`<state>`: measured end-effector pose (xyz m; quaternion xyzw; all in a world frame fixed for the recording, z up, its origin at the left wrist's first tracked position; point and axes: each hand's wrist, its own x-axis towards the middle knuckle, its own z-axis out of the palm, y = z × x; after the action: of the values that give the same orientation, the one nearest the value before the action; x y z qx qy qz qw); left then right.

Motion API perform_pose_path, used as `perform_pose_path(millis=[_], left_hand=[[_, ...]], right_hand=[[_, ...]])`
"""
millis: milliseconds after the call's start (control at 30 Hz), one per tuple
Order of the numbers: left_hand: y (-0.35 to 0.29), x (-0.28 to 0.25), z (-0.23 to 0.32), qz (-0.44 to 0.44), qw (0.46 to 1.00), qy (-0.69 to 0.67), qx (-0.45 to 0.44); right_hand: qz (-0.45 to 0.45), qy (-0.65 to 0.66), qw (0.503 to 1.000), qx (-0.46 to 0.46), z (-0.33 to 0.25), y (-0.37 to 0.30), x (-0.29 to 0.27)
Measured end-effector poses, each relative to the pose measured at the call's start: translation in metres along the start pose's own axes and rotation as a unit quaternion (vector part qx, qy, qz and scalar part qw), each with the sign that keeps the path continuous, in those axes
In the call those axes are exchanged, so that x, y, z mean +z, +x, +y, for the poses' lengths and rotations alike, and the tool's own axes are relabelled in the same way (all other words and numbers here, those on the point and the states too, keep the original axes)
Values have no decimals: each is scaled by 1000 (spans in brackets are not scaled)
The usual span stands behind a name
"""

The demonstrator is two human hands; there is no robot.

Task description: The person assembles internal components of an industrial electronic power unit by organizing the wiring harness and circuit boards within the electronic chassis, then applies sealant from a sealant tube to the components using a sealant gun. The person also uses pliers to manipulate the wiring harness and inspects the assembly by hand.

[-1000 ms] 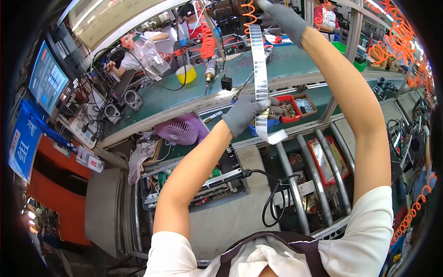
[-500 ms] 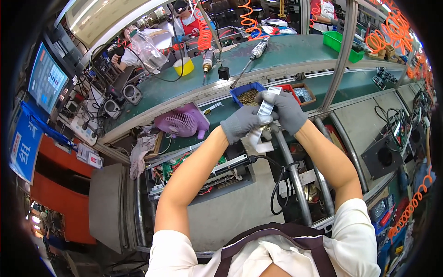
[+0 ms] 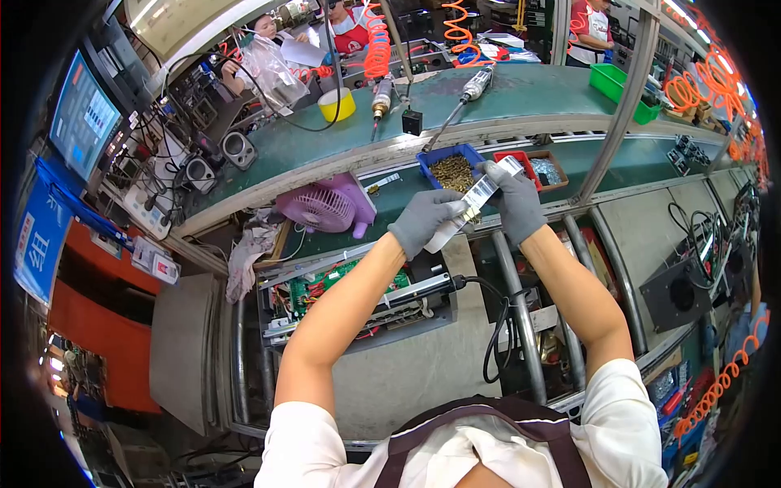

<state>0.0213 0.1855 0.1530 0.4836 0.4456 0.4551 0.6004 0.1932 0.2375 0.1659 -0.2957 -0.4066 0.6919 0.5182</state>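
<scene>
A white strip of barcode labels [image 3: 480,193] stretches slantwise between my two grey-gloved hands, its lower end hanging free below the fingers. My left hand [image 3: 426,220] pinches the strip near its middle, fingers closed. Toward the upper end, my right hand [image 3: 517,203] grips it with thumb and fingers. Below and left of the hands lies an open metal chassis [image 3: 443,319] with green circuit boards [image 3: 350,278] and wiring inside. A black cable [image 3: 490,286] runs from the chassis's right side. Neither hand touches the chassis.
Just behind the hands stand a blue bin [image 3: 429,174] of brass-coloured screws, a red bin [image 3: 533,172] and a brown box [image 3: 561,180]. A purple fan [image 3: 321,207] sits left. Metal rollers [image 3: 521,317] lie at right. Power screwdrivers [image 3: 476,84] rest on the green shelf [image 3: 301,150].
The strip, curled and dangling half a second ago, is now straighter and tilted between my hands. My left hand has shifted slightly along it. The view has moved a little.
</scene>
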Motion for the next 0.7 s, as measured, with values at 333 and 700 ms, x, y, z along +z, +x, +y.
perform_pose_path(millis=[333,700], left_hand=[[33,-36,2,86,992,64,63],[56,-40,-24,198,872,418,160]], right_hand=[[85,12,996,-19,32,40,19],[119,79,988,-55,85,58,23]])
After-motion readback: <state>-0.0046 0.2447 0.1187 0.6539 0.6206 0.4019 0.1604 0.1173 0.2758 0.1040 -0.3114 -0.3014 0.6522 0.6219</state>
